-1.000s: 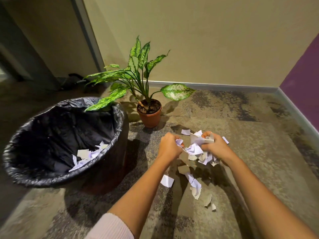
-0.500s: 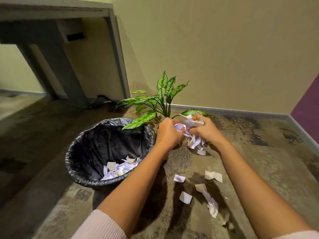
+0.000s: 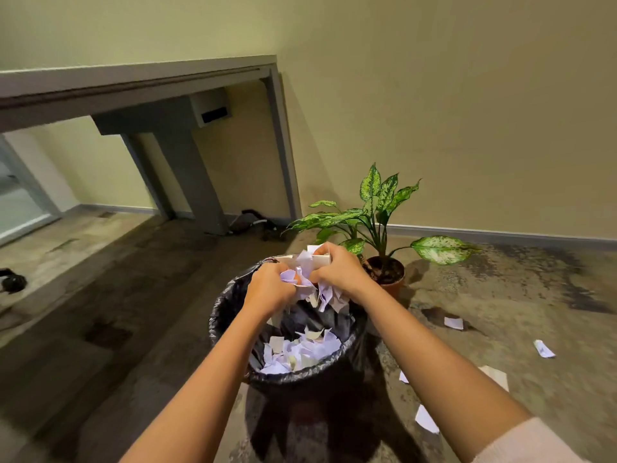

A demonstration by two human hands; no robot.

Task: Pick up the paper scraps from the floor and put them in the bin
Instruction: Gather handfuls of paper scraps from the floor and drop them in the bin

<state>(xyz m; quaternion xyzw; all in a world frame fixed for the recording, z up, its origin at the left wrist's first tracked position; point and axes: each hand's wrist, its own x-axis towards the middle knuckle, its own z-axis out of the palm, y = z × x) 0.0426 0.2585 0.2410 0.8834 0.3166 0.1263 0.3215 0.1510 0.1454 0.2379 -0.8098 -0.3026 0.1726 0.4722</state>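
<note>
**A:** Why were both hands bunched over the bin [image 3: 221,315]?

**B:** I'd say it was so that whatever slipped would fall inside the black liner. The left hand [image 3: 268,289] was curled round its side of the bundle of scraps [image 3: 325,295], above the far part of the opening.

**A:** And the other one?

**B:** The right hand [image 3: 340,272] gripped the bundle from the opposite side, fingers folded over the top. The two hands squeezed it between them, probably because small torn pieces scatter if carried loosely.

**A:** What did the paper look like?

**B:** The pieces were white with a faint lilac tint, ragged and crumpled. A few tails hung below the fists. A heap of dropped scraps [image 3: 300,350] already lay at the bottom of the bin.

**A:** Anything further right?

**B:** A potted plant [image 3: 377,208] stood just beside the bin, against the wall. Beyond the right arm, several loose scraps [image 3: 453,323] lay flat on the carpet [image 3: 500,295], well apart from one another. The job looked partly done, with this handful due to be released first.
</note>
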